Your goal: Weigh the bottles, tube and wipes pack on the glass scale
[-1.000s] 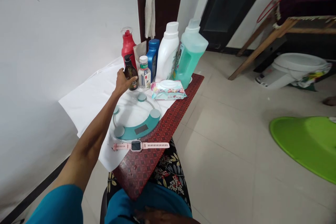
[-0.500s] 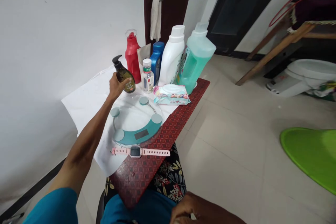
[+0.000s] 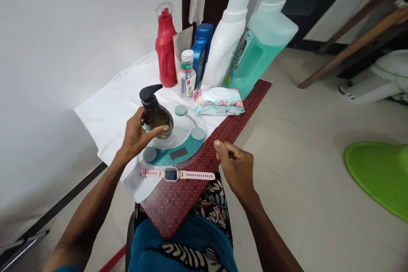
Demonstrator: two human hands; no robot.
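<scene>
My left hand [image 3: 137, 136] is wrapped round a small dark pump bottle [image 3: 155, 112] with a black pump top, held upright over the round glass bathroom scale [image 3: 178, 144]. My right hand [image 3: 235, 165] hovers to the right of the scale, above the red patterned board [image 3: 178, 204], with its fingers loosely curled and nothing in them. A pink smartwatch [image 3: 174, 174] lies flat just in front of the scale, between my two hands.
Behind the scale stand a red spray bottle [image 3: 165, 46], a small white-capped bottle [image 3: 186, 74], a blue bottle [image 3: 201, 49], a white jug [image 3: 227, 38] and a large green jug [image 3: 263, 46]. A wipes pack [image 3: 219, 102] lies by them. White cloth [image 3: 110, 114] covers the left; tiled floor and a green mat [image 3: 379, 174] lie right.
My left hand lifted the pump bottle from the row of bottles and brought it back over the scale. My right hand rose from my lap to beside the scale.
</scene>
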